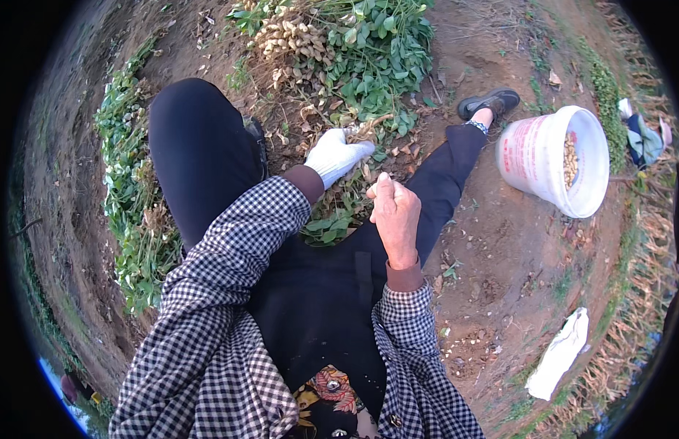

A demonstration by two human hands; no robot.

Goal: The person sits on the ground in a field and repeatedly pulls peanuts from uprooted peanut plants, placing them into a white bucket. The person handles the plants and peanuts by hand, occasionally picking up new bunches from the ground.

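Note:
My left hand, in a white knit glove, grips the root end of a peanut plant between my legs. Dry brownish roots stick out above its fingers. My right hand is bare and sits lower and to the right, above my thigh. Its fingers are curled in; whether anything is inside them is hidden. Beneath the hands lie leafy green peanut stems. Farther out, a pile of peanut plants shows a thick cluster of unshelled peanuts at its left side.
A white plastic bucket with red print leans at the right, with peanuts inside. A row of pulled plants runs along the left. A white bag-like item lies lower right; clothing lies beyond the bucket.

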